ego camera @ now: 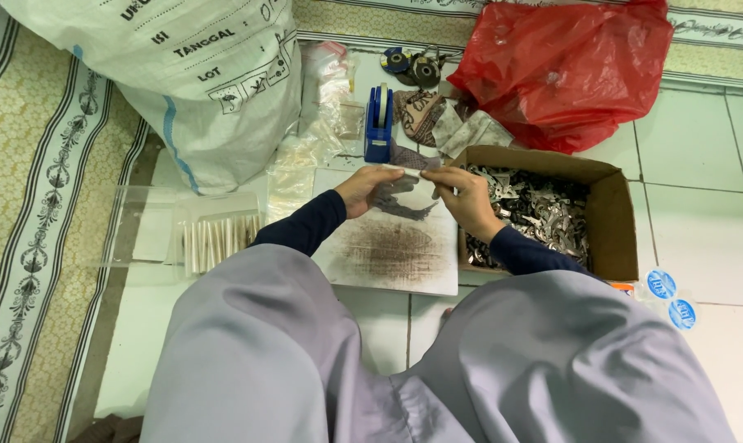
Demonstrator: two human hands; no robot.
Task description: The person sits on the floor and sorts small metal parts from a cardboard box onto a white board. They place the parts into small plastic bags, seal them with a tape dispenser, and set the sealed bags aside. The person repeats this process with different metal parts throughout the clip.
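small clear plastic bag point(410, 175) is being held between both hands, just above a stained white board point(392, 246) that is lying on the tiled floor point(699, 205) in front of the person's lap. left hand point(370, 187) is pinching the bag's left edge with thumb and fingers closed on it, and right hand point(463, 197) is gripping the right edge in the same way, fingers curled over the top; what is inside the bag is too blurred to tell, though something dark grey is hanging below it over the board. both forearms are wearing dark blue sleeves, and grey cloth is covering the knees at the bottom of the view. just right of the board, an open cardboard box point(613, 221) is sitting full of small shiny metal pieces point(535, 213), touching the right wrist's side of the board. a blue tape dispenser point(379, 123) is standing upright just beyond the hands. a red plastic bag point(564, 70) is lying behind the box, and a large white woven sack point(199, 74) is resting at the upper left on a patterned rug. left of the board, a clear plastic container point(183, 234) is holding a row of thin white sticks, and loose clear bags point(322, 123) are piling near the dispenser.
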